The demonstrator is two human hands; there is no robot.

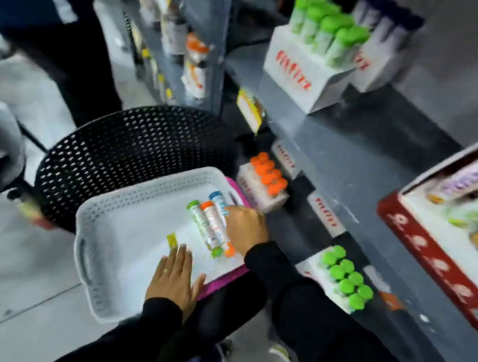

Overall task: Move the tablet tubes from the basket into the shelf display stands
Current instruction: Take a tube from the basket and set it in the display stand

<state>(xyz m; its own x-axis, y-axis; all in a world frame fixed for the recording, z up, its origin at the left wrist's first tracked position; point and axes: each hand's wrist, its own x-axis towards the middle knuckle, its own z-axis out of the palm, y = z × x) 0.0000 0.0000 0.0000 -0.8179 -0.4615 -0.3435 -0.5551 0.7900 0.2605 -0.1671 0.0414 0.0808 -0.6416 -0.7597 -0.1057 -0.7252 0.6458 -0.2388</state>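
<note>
A white plastic basket rests on a black perforated chair. Inside it lie three tablet tubes side by side: a green-capped tube, an orange-capped tube and a blue-capped tube. My right hand lies over the tubes' right side, fingers curled onto the blue-capped one. My left hand is flat and open on the basket's near edge, holding nothing. White display stands hold green-capped tubes on the upper shelf, and orange-capped tubes and green-capped tubes lower down.
A grey metal shelf runs along the right. A red-edged carton of boxed goods sits on its right end. Another person in dark clothes stands at the upper left. A pink tray edge shows under the basket.
</note>
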